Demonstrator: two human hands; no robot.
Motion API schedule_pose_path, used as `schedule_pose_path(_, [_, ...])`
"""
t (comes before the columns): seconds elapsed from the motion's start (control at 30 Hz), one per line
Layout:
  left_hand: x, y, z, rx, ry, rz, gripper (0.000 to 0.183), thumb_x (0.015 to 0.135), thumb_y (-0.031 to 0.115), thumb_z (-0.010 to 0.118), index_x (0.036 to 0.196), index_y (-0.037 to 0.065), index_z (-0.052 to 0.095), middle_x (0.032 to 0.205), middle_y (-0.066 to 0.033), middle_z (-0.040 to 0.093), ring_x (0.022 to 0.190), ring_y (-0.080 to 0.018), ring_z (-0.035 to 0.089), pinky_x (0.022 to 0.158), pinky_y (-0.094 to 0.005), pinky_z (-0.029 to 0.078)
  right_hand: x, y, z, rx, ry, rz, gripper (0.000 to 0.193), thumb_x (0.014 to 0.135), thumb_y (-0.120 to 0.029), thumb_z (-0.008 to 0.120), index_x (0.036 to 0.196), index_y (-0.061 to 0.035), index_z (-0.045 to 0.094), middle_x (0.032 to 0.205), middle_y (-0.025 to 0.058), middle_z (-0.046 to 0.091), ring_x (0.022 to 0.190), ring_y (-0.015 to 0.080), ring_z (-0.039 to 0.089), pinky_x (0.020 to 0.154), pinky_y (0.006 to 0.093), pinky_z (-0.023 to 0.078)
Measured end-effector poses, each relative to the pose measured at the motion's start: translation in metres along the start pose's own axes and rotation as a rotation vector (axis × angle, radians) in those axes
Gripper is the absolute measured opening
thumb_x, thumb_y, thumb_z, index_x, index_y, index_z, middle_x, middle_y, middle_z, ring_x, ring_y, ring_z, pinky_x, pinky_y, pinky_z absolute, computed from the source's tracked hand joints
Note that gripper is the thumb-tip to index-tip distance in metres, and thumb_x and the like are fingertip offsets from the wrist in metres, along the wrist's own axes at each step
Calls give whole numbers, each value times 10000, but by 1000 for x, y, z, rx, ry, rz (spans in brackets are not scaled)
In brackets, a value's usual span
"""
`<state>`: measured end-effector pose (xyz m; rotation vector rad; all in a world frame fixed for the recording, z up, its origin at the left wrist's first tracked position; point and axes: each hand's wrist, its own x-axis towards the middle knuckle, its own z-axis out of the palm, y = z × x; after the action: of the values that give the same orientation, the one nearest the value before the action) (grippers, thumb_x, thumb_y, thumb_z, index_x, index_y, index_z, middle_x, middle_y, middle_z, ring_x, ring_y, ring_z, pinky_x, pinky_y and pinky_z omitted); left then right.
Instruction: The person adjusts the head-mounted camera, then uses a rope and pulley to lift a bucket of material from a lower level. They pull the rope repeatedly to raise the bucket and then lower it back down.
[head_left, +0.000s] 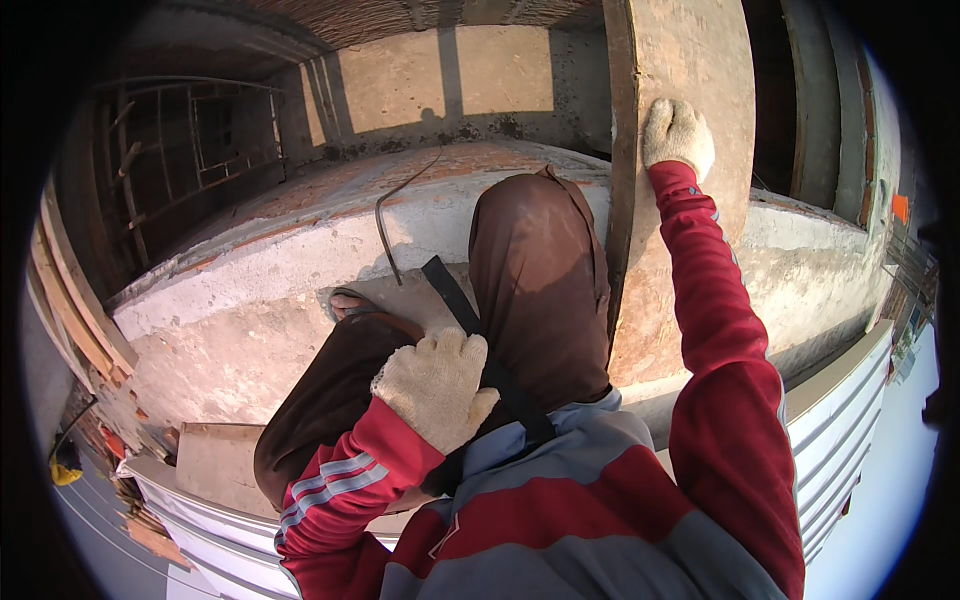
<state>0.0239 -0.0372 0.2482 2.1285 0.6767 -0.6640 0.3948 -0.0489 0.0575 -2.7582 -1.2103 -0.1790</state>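
Observation:
My left hand (437, 390), in a cream knit glove, is in front of my waist with its fingers curled under. Beside its fingertips and thumb runs a flat black strap (455, 296), slanting from my waist over my lap. What lies inside the curled fingers is hidden. My right arm reaches forward, and my right hand (680, 140), gloved alike, rests closed on a long, broad board (690, 50) near its left edge. Its palm side is out of sight. My brown-trousered knee (535, 230) is bent just left of the board.
A bent thin metal rod (380, 220) lies across the pale wall ledge (250, 270), near my sandalled foot (352, 303). Beyond the ledge is a drop to a lower sunlit floor (500, 70). Wooden planks (75, 290) stand at far left, and corrugated sheeting (840, 430) lies at right.

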Motion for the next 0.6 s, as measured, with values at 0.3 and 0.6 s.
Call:
schedule_pose_path(0.3, [0,0,1,9,31,12,451,746,325,695,1070,49,544,949,-111,565,818,-292,618,681,-414,500,0,-1,-3,-6,-39,-1,373,899,-404,463,929,-103,682,945,191,649,907,391,604,809,477,471])
schedule_pose_path(0.6, [0,0,0,23,19,4,449,740,324,700,1061,51,545,933,-109,562,801,-288,616,670,-411,499,1,0,-1,-8,-4,-6,341,873,-401,495,875,-123,694,899,170,658,863,381,617,787,472,483])
